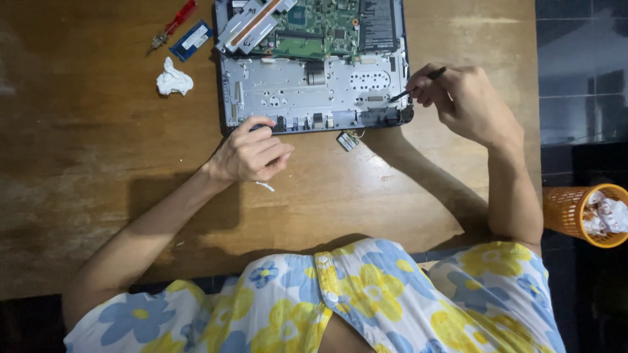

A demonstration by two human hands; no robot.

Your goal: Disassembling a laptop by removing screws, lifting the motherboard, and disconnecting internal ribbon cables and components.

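The opened laptop (pixel 314 65) lay at twelve o'clock on the wooden bench (pixel 98 131), its bottom cover off, the green circuit board (pixel 320 26) and the silver inner frame bare. The left hand (pixel 252 153) rested at the laptop's near edge, fingers curled shut and pressing on the rim, holding nothing that could be made out. The right hand (pixel 461 98), at two o'clock, had its fingers closed round a thin black tool (pixel 418 84) whose tip met the frame's right edge. The step in hand looked like working at a small fixing or catch on that edge, with the left hand steadying the case; the next move would call for a firm hold on the case and a light, exact tip.

At six o'clock from the laptop's right corner lay a small loose card (pixel 348 140). At ten o'clock sat a memory module (pixel 191 40), a red-handled screwdriver (pixel 175 23) and a crumpled white tissue (pixel 174 80). The bench was worn and scuffed. At three o'clock dark floor tiles showed, with an orange basket (pixel 572 212) holding white paper
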